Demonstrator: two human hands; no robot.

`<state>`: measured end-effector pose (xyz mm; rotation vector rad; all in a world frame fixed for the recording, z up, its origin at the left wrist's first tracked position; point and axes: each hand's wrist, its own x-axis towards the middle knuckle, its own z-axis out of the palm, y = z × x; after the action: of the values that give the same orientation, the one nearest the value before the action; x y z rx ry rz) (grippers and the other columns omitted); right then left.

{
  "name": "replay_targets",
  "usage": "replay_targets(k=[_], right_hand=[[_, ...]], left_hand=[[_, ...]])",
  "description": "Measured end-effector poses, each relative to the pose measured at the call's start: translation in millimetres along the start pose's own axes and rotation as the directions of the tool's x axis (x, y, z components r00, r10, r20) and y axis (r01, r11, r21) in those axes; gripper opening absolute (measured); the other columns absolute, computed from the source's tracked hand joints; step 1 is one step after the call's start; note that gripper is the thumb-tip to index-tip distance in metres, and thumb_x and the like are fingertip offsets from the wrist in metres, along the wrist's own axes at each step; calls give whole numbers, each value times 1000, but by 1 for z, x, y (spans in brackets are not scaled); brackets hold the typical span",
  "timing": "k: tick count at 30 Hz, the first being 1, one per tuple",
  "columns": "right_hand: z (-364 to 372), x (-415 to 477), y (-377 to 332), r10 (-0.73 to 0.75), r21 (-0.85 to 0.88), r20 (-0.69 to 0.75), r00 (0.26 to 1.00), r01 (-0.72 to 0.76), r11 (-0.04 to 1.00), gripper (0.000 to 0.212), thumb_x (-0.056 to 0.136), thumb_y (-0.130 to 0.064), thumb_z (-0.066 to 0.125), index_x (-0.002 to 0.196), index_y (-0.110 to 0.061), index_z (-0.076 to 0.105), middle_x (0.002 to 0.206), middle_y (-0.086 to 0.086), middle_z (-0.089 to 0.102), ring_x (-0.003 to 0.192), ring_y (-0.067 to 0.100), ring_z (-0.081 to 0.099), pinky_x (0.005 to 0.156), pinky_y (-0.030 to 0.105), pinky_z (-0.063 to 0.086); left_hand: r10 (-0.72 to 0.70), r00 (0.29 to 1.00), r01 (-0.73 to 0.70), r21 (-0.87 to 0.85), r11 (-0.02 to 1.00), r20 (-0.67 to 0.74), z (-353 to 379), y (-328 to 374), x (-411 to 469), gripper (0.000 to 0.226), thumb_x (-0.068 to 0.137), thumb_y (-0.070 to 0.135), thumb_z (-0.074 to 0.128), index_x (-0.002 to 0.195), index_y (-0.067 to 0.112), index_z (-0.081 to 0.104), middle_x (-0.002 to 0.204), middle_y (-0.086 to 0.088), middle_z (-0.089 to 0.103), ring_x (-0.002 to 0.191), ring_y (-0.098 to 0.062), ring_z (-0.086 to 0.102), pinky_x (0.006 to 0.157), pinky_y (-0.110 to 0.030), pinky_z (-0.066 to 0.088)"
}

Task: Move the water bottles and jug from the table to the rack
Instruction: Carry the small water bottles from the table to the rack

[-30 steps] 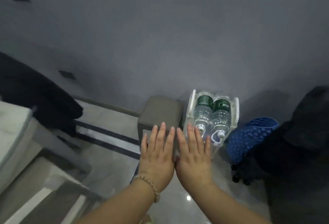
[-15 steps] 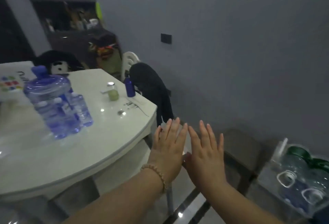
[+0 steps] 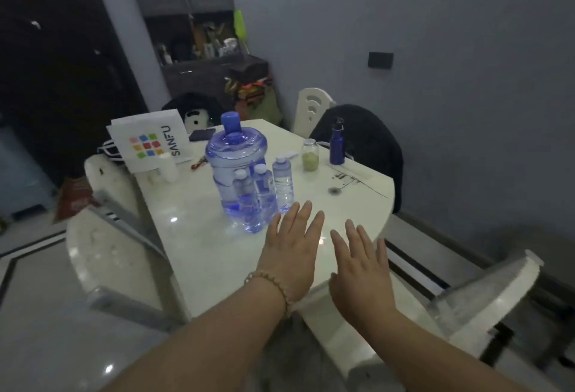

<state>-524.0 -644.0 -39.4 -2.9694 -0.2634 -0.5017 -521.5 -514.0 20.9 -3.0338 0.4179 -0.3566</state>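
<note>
A big clear-blue water jug (image 3: pixel 235 155) with a blue cap stands on the white table (image 3: pixel 199 254). Three small clear water bottles stand in front of it: left one (image 3: pixel 245 201), middle one (image 3: pixel 263 192), right one (image 3: pixel 283 184). My left hand (image 3: pixel 291 251), a bead bracelet on its wrist, hovers flat with straight fingers just right of the bottles. My right hand (image 3: pixel 361 264) is beside it, fingers also spread, over the table's near edge. Neither hand holds anything. The rack is out of view.
On the table also stand a white SANFU paper bag (image 3: pixel 152 142), a white cup (image 3: pixel 169 167), a jar of green powder (image 3: pixel 310 155) and a dark blue flask (image 3: pixel 337 142). White chairs ring the table: left (image 3: pixel 105 254), near right (image 3: pixel 485 295), far (image 3: pixel 311 108).
The view has swung left from the floor rack with two green-labelled bottles to the table. Both flat hands now hover over the table near the bottles.
</note>
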Motion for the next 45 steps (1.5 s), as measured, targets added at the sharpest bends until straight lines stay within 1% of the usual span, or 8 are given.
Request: replay_targets(k=[8, 14, 18, 20, 23, 33, 39, 45], right_hand=[[14, 62, -60, -90, -82, -11, 996, 89, 993, 84, 52, -21, 82, 130, -10, 54, 141, 17, 46, 130, 35, 41, 110, 48, 5], [65, 132, -100, -140, -30, 54, 989, 141, 989, 81, 57, -16, 77, 133, -9, 50, 142, 18, 44, 130, 35, 41, 107, 51, 14], [90, 183, -118, -142, -16, 92, 986, 144, 989, 82, 61, -13, 70, 139, -10, 44, 147, 16, 37, 134, 34, 36, 108, 50, 12], [96, 203, -121, -162, -49, 119, 980, 169, 984, 80, 79, -18, 56, 149, -14, 18, 157, 13, 10, 143, 31, 12, 112, 49, -1], [105, 233, -121, -171, -107, 146, 974, 188, 976, 77, 93, -26, 40, 148, -18, -13, 156, 10, -18, 143, 28, -12, 112, 50, -9], [148, 297, -131, -126, -179, 155, 980, 153, 972, 83, 91, -17, 43, 146, -15, -18, 155, 11, -19, 142, 29, -18, 113, 47, -4], [171, 314, -152, -91, -82, 71, 993, 96, 992, 90, 61, 3, 70, 142, 0, 32, 145, 24, 35, 132, 41, 34, 106, 49, 35], [158, 291, -178, 30, -28, -72, 997, -32, 999, 66, 47, 7, 80, 109, -1, 60, 106, 20, 55, 80, 36, 56, 60, 36, 50]], left_hand=[[-63, 998, 62, 37, 997, 21, 42, -102, 19, 75, 95, 14, 42, 149, 20, -10, 157, -10, -14, 144, -30, -10, 113, -45, -8], [-39, 999, 39, 119, 992, -6, 72, -169, 63, 81, 67, 24, 77, 140, 15, 44, 140, -12, 48, 126, -30, 48, 102, -47, 38], [-26, 998, 10, 234, 972, 64, 80, -210, 97, 74, 93, 23, 44, 151, 16, -2, 158, -13, 0, 145, -30, 4, 114, -49, 7], [-48, 995, 26, 249, 968, 85, 84, -221, 112, 68, 97, 22, 31, 148, 16, -14, 157, -10, -13, 144, -28, -9, 114, -48, -3], [-32, 995, 4, 282, 959, 95, 95, -232, 135, 63, 100, 24, 23, 148, 13, -16, 157, -12, -13, 144, -31, -12, 113, -51, -7], [237, 967, -253, 433, 865, 91, 149, -284, 193, 72, 100, 28, 32, 144, 6, -22, 154, -21, -14, 140, -39, -15, 96, -58, -22], [453, 888, -399, 353, 846, -83, 177, -312, 204, 58, 80, 36, 49, 135, 20, 50, 141, -12, 47, 134, -31, 37, 110, -51, 23], [540, 796, -516, 160, 842, -274, 188, -328, 207, 44, 65, 25, 74, 107, 16, 67, 109, -17, 61, 113, -35, 43, 102, -51, 29]])
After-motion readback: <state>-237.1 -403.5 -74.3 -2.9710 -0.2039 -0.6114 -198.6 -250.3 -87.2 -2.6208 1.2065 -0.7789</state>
